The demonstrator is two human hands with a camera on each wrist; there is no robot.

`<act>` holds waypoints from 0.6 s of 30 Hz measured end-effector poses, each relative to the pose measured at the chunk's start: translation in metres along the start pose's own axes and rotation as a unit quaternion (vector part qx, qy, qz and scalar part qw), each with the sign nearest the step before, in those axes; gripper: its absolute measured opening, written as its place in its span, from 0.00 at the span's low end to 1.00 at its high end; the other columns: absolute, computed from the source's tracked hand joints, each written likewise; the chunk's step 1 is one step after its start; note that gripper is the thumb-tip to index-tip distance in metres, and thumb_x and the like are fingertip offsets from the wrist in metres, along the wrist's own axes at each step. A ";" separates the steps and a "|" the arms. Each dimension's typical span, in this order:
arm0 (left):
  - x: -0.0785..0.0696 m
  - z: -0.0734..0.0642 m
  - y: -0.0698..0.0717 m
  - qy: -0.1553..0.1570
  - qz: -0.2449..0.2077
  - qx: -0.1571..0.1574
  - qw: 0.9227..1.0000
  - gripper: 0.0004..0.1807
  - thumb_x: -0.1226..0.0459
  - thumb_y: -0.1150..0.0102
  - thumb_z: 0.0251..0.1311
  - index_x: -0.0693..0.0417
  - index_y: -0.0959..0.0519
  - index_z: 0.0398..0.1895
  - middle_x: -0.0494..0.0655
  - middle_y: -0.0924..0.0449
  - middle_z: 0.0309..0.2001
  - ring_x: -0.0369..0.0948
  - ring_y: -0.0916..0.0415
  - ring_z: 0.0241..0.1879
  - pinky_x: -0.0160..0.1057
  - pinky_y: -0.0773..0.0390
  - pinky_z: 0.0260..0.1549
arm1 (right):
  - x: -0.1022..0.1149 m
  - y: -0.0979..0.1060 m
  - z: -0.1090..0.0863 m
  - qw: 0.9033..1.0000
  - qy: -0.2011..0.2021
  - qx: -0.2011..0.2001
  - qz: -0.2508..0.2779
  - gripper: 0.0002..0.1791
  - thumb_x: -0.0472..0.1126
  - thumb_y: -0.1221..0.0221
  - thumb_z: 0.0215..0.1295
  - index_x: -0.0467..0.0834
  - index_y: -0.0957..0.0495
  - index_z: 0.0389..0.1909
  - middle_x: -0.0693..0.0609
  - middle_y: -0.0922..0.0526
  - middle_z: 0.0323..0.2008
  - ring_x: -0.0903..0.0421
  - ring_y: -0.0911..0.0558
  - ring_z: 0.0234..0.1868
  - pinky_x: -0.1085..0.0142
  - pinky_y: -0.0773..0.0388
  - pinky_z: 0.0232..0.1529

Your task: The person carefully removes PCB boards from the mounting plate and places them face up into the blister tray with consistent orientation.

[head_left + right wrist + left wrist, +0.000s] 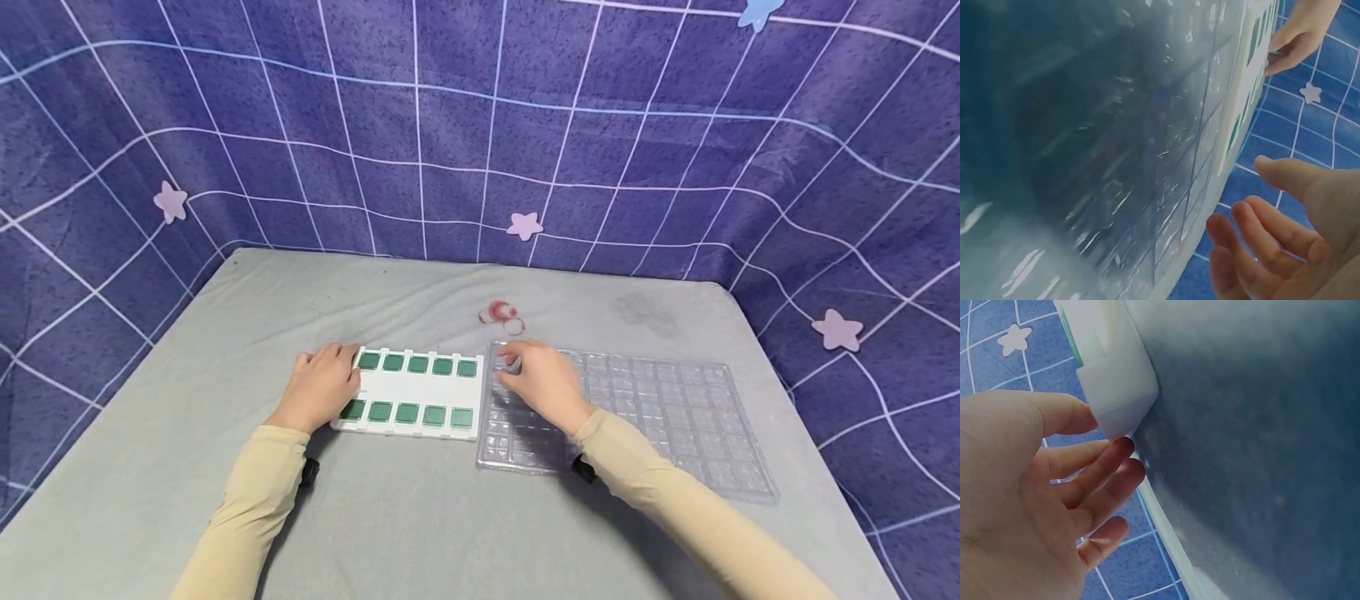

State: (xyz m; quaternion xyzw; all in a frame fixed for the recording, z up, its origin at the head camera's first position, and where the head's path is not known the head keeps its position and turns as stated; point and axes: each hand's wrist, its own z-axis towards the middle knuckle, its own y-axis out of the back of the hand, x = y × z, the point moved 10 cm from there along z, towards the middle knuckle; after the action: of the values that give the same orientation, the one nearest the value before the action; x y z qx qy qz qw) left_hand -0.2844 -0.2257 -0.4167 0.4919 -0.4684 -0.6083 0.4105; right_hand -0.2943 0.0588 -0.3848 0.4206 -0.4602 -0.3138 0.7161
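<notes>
A white tray [416, 386] lies flat on the table, with two rows of small green square chips [417, 364] set along its long sides. My left hand [321, 385] is at the tray's left end, with thumb and fingertips gripping its edge; the left wrist view shows them at a white corner [1119, 394]. To the right lies a clear plastic tray [690, 408] divided into many square pockets. Over its left part hovers my right hand [547, 379], fingers loosely bent with nothing visible between them. In the right wrist view its thumb and fingertips stand apart.
A grey cloth covers the table [405, 508]. Behind the trays, the cloth has a red ring-shaped mark [498, 312]. A blue-purple curtain [457, 142] with white lines and stars encloses the back and sides. The two trays lie almost edge to edge.
</notes>
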 end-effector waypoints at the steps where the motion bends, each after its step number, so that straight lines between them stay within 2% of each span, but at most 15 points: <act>1: 0.000 0.000 0.000 0.000 0.000 0.000 1.000 0.25 0.63 0.53 0.74 0.69 0.29 0.68 0.66 0.23 0.60 0.61 0.24 0.57 0.57 0.34 0.49 | 0.002 -0.002 0.004 1.000 0.003 0.000 0.002 0.19 0.47 0.27 0.58 0.48 0.14 0.50 0.53 0.11 0.40 0.57 0.13 0.36 0.62 0.19 0.33; 9: -0.001 -0.001 0.001 -0.001 0.000 -0.002 1.000 0.25 0.63 0.52 0.73 0.69 0.29 0.68 0.66 0.22 0.59 0.60 0.24 0.56 0.56 0.35 0.48 | 0.010 -0.023 0.019 1.000 0.006 0.026 0.003 0.19 0.49 0.27 0.57 0.50 0.13 0.49 0.55 0.11 0.39 0.56 0.13 0.35 0.65 0.23 0.28; 18: -0.002 -0.001 0.003 0.002 0.006 -0.007 1.000 0.24 0.64 0.51 0.73 0.70 0.28 0.67 0.66 0.22 0.58 0.60 0.23 0.56 0.57 0.35 0.49 | 0.016 -0.036 0.026 0.999 0.001 0.048 0.012 0.18 0.49 0.27 0.57 0.49 0.12 0.48 0.55 0.14 0.38 0.59 0.17 0.34 0.63 0.23 0.32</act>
State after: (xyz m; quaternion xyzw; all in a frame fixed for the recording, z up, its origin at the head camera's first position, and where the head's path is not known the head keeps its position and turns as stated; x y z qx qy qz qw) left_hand -0.2832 -0.2248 -0.4137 0.4877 -0.4663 -0.6078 0.4187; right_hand -0.3142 0.0211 -0.4051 0.4494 -0.4793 -0.2819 0.6992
